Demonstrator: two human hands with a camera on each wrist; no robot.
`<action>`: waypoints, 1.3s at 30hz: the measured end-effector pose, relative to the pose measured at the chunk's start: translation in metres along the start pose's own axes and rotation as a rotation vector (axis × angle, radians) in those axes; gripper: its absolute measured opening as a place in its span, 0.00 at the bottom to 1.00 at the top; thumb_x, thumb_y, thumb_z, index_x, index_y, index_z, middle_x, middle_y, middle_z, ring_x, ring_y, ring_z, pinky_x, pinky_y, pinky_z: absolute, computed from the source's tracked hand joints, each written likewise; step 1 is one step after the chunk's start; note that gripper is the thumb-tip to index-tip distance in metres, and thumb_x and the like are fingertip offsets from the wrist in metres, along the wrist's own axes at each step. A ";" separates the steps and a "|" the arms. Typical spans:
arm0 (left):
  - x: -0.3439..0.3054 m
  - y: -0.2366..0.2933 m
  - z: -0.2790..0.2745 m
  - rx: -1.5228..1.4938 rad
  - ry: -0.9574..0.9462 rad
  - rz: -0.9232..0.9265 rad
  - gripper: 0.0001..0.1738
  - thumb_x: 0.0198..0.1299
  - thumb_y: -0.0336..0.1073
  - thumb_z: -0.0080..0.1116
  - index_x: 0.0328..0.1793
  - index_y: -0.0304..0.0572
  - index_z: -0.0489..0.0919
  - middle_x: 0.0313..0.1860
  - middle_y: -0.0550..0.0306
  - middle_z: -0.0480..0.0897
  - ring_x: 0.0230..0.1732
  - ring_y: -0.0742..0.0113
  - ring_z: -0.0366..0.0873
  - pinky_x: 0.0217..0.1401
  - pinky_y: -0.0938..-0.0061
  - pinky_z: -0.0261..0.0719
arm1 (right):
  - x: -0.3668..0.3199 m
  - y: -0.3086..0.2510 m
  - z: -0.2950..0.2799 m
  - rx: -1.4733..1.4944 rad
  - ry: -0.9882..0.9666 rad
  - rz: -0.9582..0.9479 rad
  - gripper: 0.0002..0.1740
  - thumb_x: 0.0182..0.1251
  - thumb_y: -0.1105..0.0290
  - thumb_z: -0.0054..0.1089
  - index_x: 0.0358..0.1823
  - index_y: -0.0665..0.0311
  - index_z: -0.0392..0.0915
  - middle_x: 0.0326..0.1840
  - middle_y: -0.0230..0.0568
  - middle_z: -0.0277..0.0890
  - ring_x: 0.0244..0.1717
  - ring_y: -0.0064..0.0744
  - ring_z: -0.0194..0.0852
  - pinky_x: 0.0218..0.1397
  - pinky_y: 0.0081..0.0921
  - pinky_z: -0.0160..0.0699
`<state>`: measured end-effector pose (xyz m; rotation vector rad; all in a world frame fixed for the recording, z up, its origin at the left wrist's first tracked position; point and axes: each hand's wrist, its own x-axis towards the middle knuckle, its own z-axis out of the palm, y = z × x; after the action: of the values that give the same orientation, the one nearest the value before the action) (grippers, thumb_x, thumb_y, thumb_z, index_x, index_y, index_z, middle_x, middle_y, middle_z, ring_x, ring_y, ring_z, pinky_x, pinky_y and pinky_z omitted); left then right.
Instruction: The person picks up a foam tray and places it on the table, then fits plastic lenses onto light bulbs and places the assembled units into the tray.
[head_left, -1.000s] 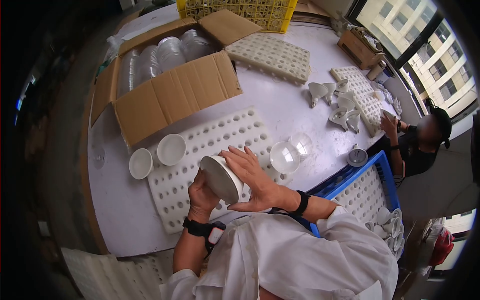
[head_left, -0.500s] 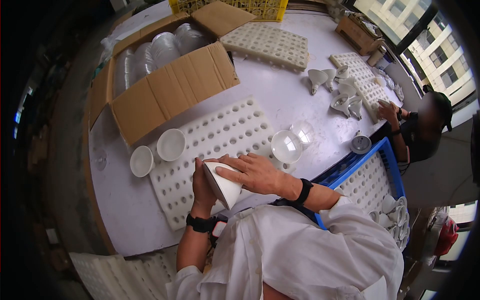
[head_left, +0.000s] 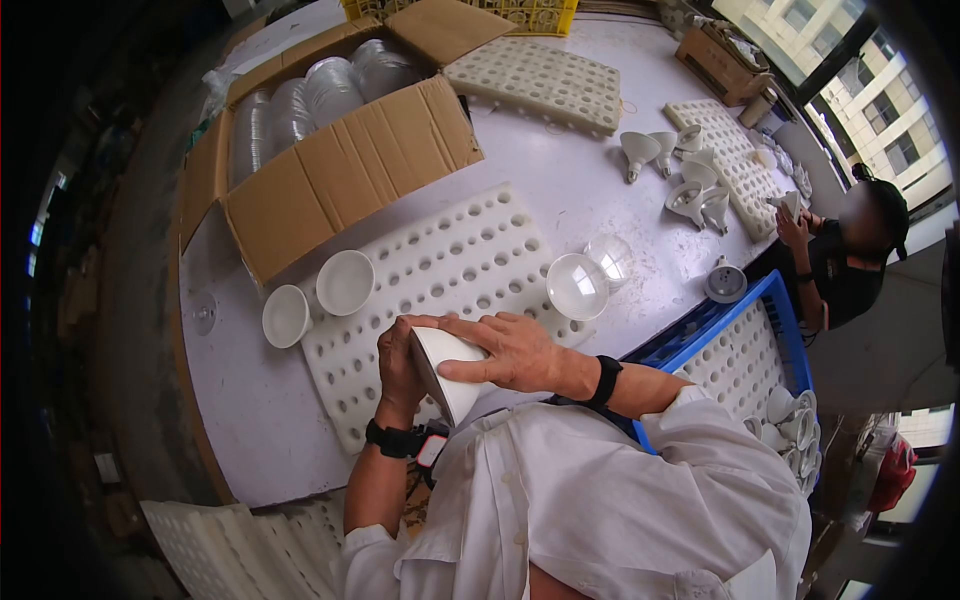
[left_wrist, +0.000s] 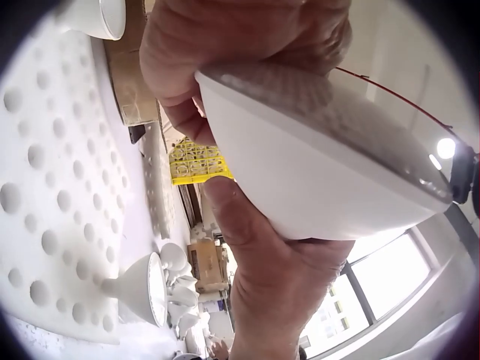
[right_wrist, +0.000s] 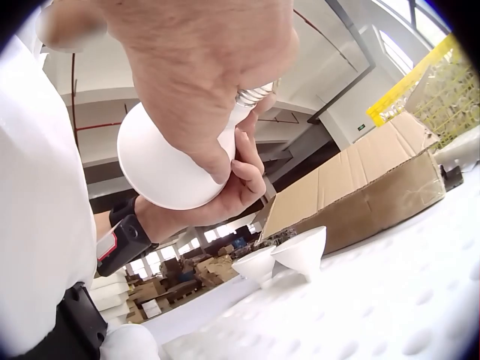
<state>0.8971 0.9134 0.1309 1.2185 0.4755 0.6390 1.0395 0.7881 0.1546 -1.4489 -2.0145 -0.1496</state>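
At ten o'clock, two white cone housings (head_left: 345, 282) are sitting mouth-up in the perforated foam tray (head_left: 450, 265), its holes steadying their necks. Our left hand (head_left: 400, 365) is wrapping the lamp housing (head_left: 445, 375) from behind, at six o'clock just above the tray. Our right hand (head_left: 505, 350) is clasping its wide face, thumb bracing the side. Clear lens covers (head_left: 577, 286) are lying at two o'clock.

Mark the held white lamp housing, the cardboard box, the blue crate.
White conical plastic lamp housing (head_left: 448, 392): head view, side wall.
Open brown cardboard box (head_left: 350, 180): head view, front flap.
Blue plastic crate (head_left: 720, 320): head view, upper rim.
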 end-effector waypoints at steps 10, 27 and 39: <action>0.010 -0.001 -0.001 0.052 0.064 -0.120 0.32 0.70 0.55 0.34 0.42 0.30 0.78 0.43 0.41 0.81 0.46 0.60 0.80 0.52 0.69 0.76 | 0.002 -0.001 0.006 0.036 -0.040 0.116 0.47 0.41 0.74 0.66 0.66 0.33 0.58 0.58 0.41 0.67 0.41 0.36 0.75 0.39 0.30 0.77; 0.006 0.016 0.008 0.376 -0.244 0.102 0.31 0.72 0.51 0.29 0.73 0.36 0.57 0.76 0.45 0.51 0.76 0.55 0.45 0.76 0.67 0.42 | 0.009 0.002 0.012 0.522 -0.355 0.694 0.53 0.43 0.65 0.75 0.67 0.62 0.46 0.40 0.58 0.78 0.38 0.57 0.78 0.42 0.43 0.77; 0.022 0.001 0.008 0.093 0.241 -0.134 0.31 0.70 0.52 0.38 0.66 0.32 0.63 0.69 0.40 0.61 0.74 0.54 0.54 0.74 0.62 0.51 | -0.013 0.046 0.030 1.547 -0.508 0.861 0.32 0.51 0.50 0.69 0.48 0.68 0.71 0.31 0.39 0.76 0.15 0.20 0.68 0.18 0.18 0.71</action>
<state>0.9185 0.9234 0.1345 1.1914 0.7902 0.6572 1.0690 0.8088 0.1114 -1.0461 -0.9225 1.8062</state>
